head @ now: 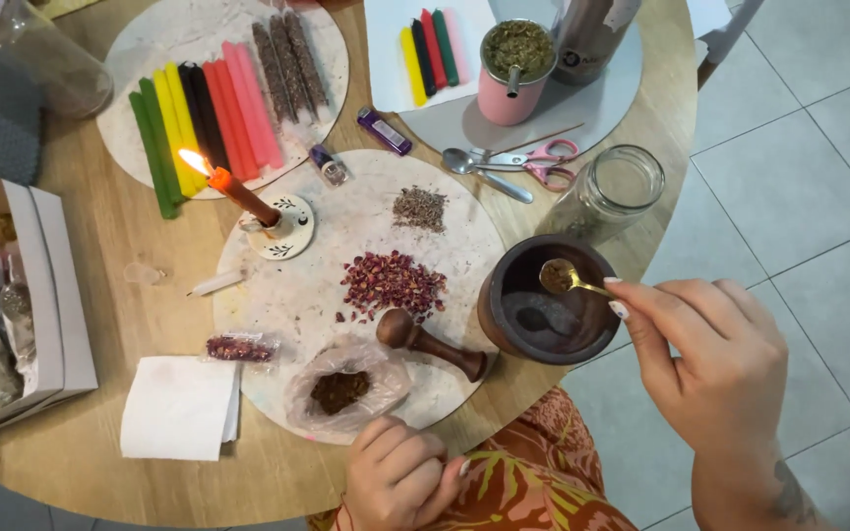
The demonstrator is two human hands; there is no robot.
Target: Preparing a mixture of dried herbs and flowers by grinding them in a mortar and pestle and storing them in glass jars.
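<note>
1. A small gold spoon (565, 278) carries a heap of brown powder, its bowl held over the mouth of a dark wooden mortar (543, 303) at the table's near right edge.
2. The right hand (715, 369) pinches the spoon's handle between thumb and fingertips, the other fingers loosely curled.
3. The left hand (397, 479) rests at the table's near edge, curled into a loose fist, holding nothing visible. It lies just beside a clear plastic bag (344, 390) of brown powder.
4. A wooden pestle (429, 342) lies on the round pale mat (464, 226), between bag and mortar.
5. On the same mat: a pile of dried rose petals (392, 282), a smaller grey herb pile (420, 207).
6. A lit orange candle (238, 193) leans in a white holder at the mat's left edge.
7. An open glass jar (610, 193) stands just behind the mortar.
8. Pink-handled scissors (543, 163) and a metal spoon lie behind the mat.
9. A folded white napkin (180, 407) lies at near left.
</note>
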